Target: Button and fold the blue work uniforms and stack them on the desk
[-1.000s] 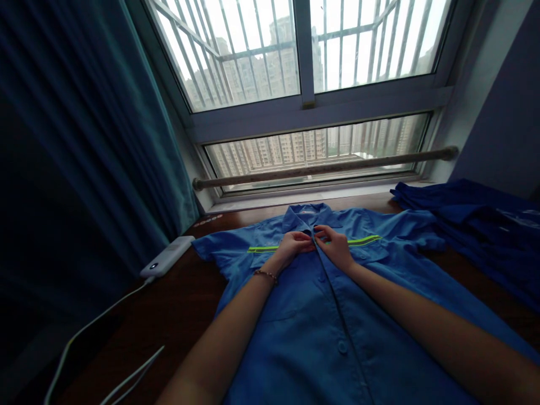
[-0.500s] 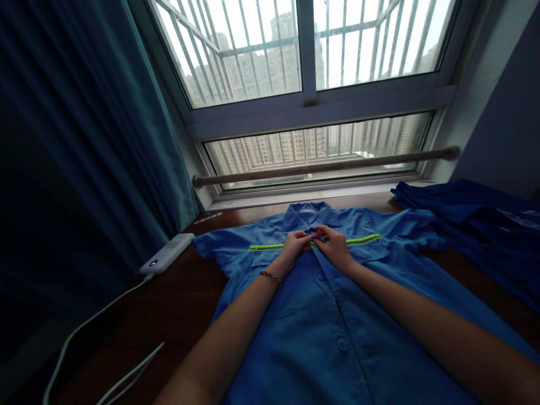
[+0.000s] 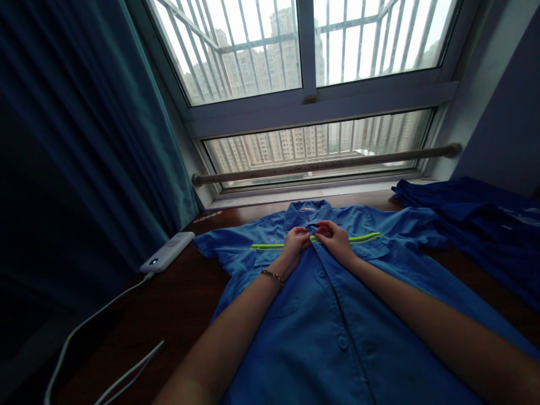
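A blue short-sleeved work shirt (image 3: pixel 304 326) lies front up, its collar toward the window and a yellow-green stripe across the chest. At the upper front opening, level with the stripe, my left hand (image 3: pixel 296 243) pinches the shirt's edge. Close beside it on the right, my right hand (image 3: pixel 333 238) is closed on the other side of the front placket, fingertips together. Whatever button sits between the fingers is hidden. Lower down, a button (image 3: pixel 342 342) shows on the placket, and another button (image 3: pixel 322 274) lies just below my hands.
A white power bank (image 3: pixel 167 253) with a white cable (image 3: pixel 101 312) lies left on the dark wooden table (image 3: pixel 185 304). Darker blue folded clothing (image 3: pixel 476 219) lies at the right. Behind are a window with a rail (image 3: pixel 329 165) and a blue curtain (image 3: pixel 126 140).
My hands stay at the same spot on the placket. The left hand has shifted slightly right, and the fingertips have drawn a little apart since half a second ago.
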The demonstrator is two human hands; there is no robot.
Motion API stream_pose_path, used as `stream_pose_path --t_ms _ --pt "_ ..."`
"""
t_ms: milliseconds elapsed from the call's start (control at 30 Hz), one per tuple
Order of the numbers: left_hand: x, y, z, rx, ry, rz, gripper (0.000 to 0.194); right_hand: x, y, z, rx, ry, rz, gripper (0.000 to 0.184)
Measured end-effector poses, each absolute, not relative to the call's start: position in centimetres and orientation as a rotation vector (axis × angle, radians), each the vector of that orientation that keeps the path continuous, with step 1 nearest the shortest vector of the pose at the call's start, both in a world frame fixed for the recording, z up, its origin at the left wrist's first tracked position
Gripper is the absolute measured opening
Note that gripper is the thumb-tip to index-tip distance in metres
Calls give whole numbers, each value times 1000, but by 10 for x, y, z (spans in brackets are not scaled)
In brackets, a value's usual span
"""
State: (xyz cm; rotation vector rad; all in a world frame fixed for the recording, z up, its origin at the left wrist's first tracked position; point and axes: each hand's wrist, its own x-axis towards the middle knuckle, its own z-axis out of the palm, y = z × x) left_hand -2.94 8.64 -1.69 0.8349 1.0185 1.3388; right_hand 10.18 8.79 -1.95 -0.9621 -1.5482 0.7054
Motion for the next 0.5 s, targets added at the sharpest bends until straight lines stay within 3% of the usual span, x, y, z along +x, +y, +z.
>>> stream_pose_path --t_ms 500 --pt "-30 86 -16 886 977 1298 31 102 88 -19 -963 -1603 725 25"
